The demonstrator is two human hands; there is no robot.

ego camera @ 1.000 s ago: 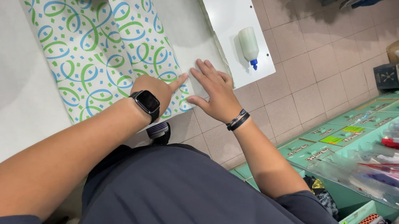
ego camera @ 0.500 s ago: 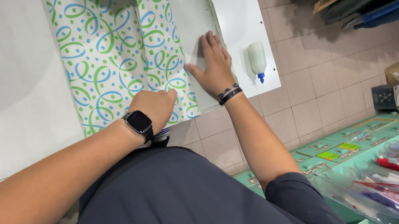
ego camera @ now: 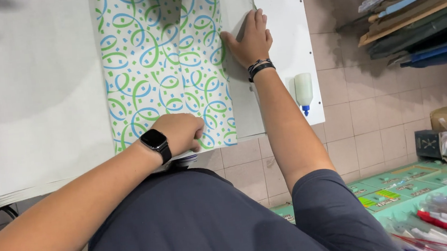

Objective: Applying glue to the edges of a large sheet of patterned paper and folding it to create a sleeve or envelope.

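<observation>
A sheet of wrapping paper (ego camera: 162, 60) with blue and green swirls lies flat on the white tabletop (ego camera: 36, 105), in the upper middle of the frame. Its right edge is turned over, so a plain white strip (ego camera: 242, 85) shows along that side.

The right hand (ego camera: 250, 38) is open and flat. It presses down on the white strip near the top of the frame, with the fingers spread a little. It grips nothing. A dark band sits on that wrist.

The left hand (ego camera: 180, 132) is curled almost into a fist at the bottom edge of the paper. It seems to pinch or press that edge, but I cannot tell if it really grips it. A black watch (ego camera: 155, 142) is on that wrist.

A small glue bottle (ego camera: 304, 91) with a blue tip lies just right of the paper, untouched.

It looks like the side fold is made and is being pressed flat. The glue looks unused, and nothing lies on the paper to be wrapped, so most of the work seems left.
</observation>
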